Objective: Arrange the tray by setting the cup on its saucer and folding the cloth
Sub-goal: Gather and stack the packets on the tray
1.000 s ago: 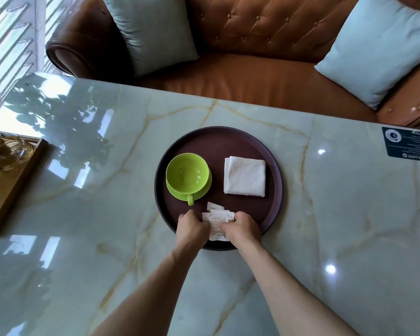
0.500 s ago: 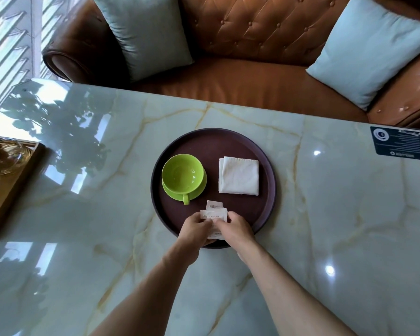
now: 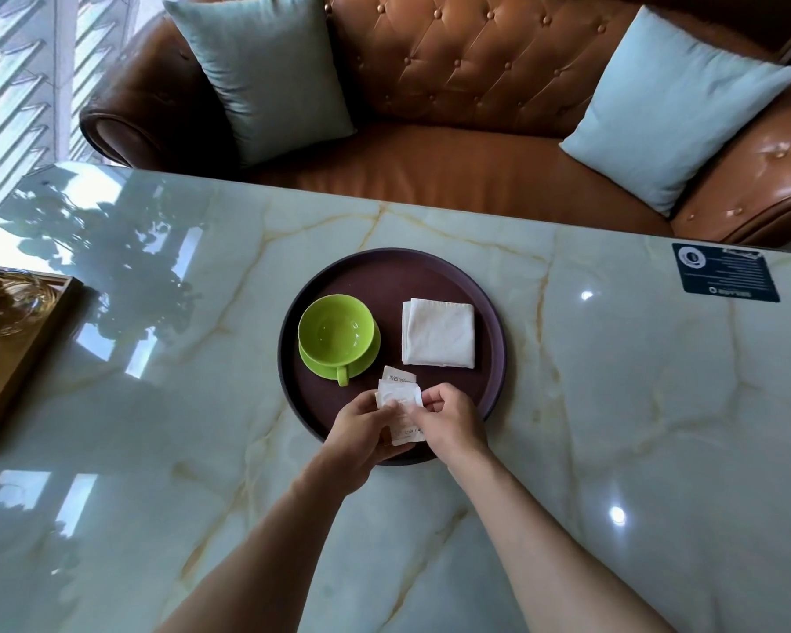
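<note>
A round dark brown tray (image 3: 430, 271) lies on the marble table. On its left half a lime green cup (image 3: 336, 328) stands upright on a matching saucer (image 3: 370, 354), handle towards me. A white cloth (image 3: 438, 333), folded into a square, lies on the tray's right half. At the tray's near edge my left hand (image 3: 361, 431) and my right hand (image 3: 450, 420) together pinch several small white paper sachets (image 3: 398, 397). One sachet pokes out beyond the fingers towards the cup.
A wooden tray (image 3: 24, 349) with a glass dish (image 3: 5, 299) sits at the table's left edge. A dark card (image 3: 724, 276) lies at the far right. Behind the table stands a brown leather sofa (image 3: 453, 75) with two pale blue cushions.
Both hands have drawn closer together over the sachets and gathered them into a tighter bunch. The camera view has tilted up a little. Cup and cloth have not moved.
</note>
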